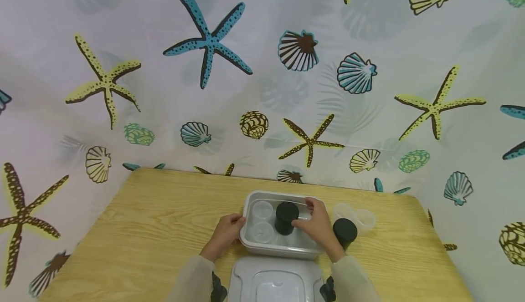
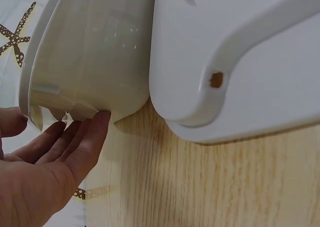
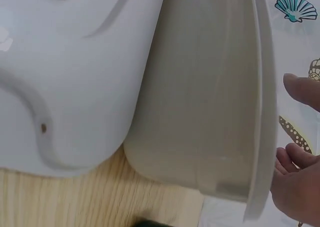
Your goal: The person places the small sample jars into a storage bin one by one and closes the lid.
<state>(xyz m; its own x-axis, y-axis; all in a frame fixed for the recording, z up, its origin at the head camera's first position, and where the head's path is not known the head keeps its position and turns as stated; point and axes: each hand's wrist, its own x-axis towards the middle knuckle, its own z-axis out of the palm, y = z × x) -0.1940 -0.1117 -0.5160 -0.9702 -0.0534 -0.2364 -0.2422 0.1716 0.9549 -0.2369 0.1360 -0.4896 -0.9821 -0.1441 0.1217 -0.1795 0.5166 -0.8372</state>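
Observation:
A white plastic box (image 1: 283, 250) stands on the table. My left hand (image 1: 227, 233) holds its left side; in the left wrist view the thumb is at the rim and the fingertips (image 2: 103, 115) lie against the outer wall. Inside the box, a black cylindrical container (image 1: 287, 215) stands upright beside two clear round plastic cups (image 1: 262, 210) on the left. Over the right part of the box is my right hand (image 1: 320, 224), its thumb tip close to the black container's side and its other fingers extended toward the far rim. Only part of this hand (image 3: 300, 182) appears in the right wrist view.
A white lid (image 1: 276, 281) lies directly in front of the box. To the box's right stand another black cylindrical container (image 1: 345, 231) and clear plastic cups (image 1: 364, 219). The wooden table (image 1: 164, 220) meets a hanging patterned cloth (image 1: 246, 88) at its back and sides.

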